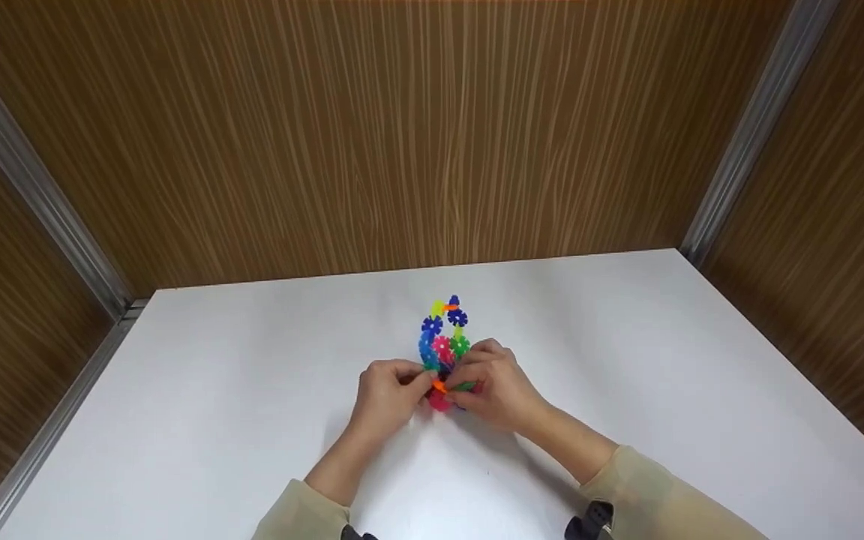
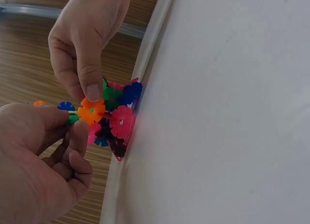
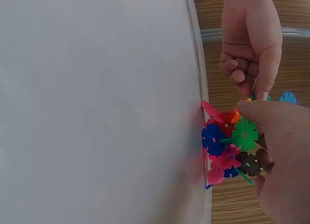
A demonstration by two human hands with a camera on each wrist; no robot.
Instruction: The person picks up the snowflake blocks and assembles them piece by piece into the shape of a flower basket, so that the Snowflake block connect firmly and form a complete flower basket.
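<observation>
A structure of notched, flower-shaped plastic building discs [image 1: 442, 346] stands on the white table, its upper part a tall loop of blue, yellow and green discs. My right hand [image 1: 497, 386] pinches an orange disc [image 2: 91, 111] low on the near side, thumb flat against its face. From the other side, my left hand [image 1: 388, 394] pinches a green disc [image 2: 72, 119] right beside the orange one. Pink, blue and dark discs make up the base, with a pink disc [image 2: 122, 121] at the front. In the right wrist view, a green disc [image 3: 245, 134] sits under my right hand.
The white tabletop [image 1: 252, 390] spreads out on all sides of the structure. Wood-grain panels [image 1: 402, 135] rise behind and at both sides, with metal posts [image 1: 762, 127] in the corners. Light sleeves [image 1: 657, 487] cover both forearms.
</observation>
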